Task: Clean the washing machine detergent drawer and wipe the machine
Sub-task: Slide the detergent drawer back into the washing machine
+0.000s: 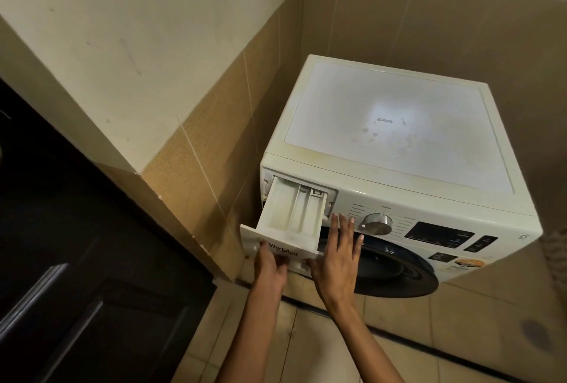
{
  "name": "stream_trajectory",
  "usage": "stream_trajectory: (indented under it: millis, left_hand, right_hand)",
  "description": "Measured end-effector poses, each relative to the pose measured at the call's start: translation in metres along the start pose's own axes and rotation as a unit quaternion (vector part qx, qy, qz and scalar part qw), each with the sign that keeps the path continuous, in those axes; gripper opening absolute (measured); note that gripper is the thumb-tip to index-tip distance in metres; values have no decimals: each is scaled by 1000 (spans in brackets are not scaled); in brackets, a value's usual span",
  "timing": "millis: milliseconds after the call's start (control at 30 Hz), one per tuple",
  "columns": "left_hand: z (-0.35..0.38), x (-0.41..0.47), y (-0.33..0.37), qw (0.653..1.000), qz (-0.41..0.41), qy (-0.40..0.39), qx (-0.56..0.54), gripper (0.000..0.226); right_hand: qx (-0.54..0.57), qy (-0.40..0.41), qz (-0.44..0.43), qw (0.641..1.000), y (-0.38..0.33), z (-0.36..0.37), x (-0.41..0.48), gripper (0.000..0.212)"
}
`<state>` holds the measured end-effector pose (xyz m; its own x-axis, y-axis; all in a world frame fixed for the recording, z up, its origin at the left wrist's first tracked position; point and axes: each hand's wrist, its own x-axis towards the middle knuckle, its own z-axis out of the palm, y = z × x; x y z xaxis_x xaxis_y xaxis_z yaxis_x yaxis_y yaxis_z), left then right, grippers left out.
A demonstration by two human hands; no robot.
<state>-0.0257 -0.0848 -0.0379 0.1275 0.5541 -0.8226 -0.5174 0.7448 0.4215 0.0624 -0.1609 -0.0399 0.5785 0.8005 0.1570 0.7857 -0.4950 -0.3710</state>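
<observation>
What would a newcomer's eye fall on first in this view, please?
The white Whirlpool washing machine stands in the tiled corner, its detergent drawer pulled far out at the front left. The left hand grips the drawer's front panel; the right hand lies open beside it, fingers pointing toward the silver dial.

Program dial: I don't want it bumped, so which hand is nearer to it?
Right. The right hand has straight fingers ending just left of the program dial. The left hand grips the front panel of the detergent drawer, farther left.
</observation>
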Motion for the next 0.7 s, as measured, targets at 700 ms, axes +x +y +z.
stream_trajectory:
  millis: [700]
  left_hand:
    - [87,48,45,990,-71,-118,14,48]
  right_hand:
    - [-29,11,46,998,-1,-2,133,115]
